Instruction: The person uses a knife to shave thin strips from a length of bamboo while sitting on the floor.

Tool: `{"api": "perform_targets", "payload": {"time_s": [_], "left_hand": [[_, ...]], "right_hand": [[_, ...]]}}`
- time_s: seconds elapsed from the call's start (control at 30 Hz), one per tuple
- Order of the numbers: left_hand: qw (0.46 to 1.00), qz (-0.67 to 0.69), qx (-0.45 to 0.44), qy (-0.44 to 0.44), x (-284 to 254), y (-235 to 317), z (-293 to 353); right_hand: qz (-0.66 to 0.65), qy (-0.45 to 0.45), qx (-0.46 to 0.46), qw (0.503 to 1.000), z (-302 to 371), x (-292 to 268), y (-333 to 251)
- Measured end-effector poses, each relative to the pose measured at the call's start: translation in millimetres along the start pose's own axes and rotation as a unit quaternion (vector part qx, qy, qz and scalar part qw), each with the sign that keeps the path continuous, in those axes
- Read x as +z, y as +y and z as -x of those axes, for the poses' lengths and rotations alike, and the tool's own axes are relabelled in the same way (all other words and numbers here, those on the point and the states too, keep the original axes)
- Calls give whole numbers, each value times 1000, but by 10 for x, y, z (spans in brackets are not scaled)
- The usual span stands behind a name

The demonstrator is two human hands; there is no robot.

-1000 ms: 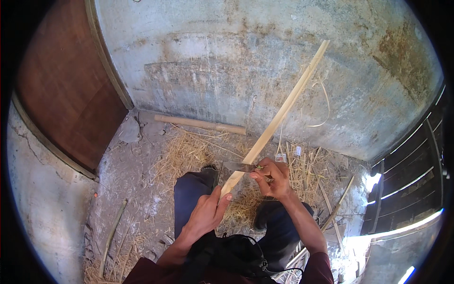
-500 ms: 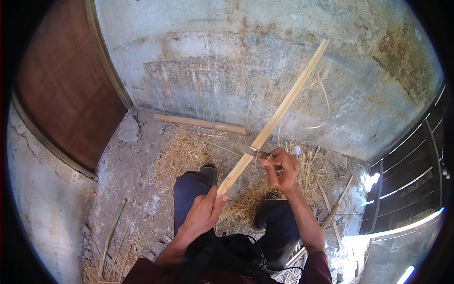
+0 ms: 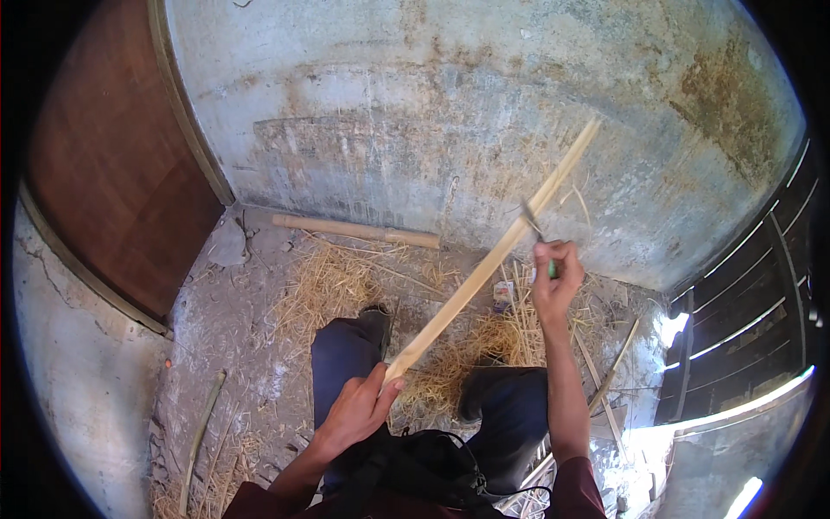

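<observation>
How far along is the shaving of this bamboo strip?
Done: a thick bed of pale shavings covers the floor between the person's legs, so plenty has been cut off. In hand: the left hand grips the strip at its near end, and the right hand holds a small knife high on the strip. Left: the top part beyond the blade; how smooth it is cannot be told.

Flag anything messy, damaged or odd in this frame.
Pale shavings and thin splints litter the floor around the legs. The wall is stained and patchy, and a loose pole lies along its base. The left hand grips the strip's lower end; the right hand holds a knife against it higher up.
</observation>
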State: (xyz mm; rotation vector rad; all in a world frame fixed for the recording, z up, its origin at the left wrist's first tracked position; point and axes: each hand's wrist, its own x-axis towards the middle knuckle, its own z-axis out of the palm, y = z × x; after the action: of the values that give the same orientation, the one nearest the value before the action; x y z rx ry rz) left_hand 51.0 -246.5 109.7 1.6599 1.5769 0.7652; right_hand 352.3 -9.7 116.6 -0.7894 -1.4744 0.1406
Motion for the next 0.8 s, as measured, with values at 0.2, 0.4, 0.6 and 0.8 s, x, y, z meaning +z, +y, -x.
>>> {"api": "perform_targets", "payload": {"time_s": [0.2, 0.4, 0.6, 0.8], "left_hand": [[1000, -9, -8, -7, -10, -144, 168], [999, -48, -9, -16, -40, -255, 300], [998, -57, -28, -29, -82, -247, 369], [996, -87, 17, -3, -69, -328, 389]], "right_hand": [[-7, 23, 41, 999, -82, -143, 143], [-8, 49, 73, 996, -169, -308, 315], [-6, 80, 99, 992, -212, -368, 415], [36, 87, 122, 988, -196, -436, 603]]}}
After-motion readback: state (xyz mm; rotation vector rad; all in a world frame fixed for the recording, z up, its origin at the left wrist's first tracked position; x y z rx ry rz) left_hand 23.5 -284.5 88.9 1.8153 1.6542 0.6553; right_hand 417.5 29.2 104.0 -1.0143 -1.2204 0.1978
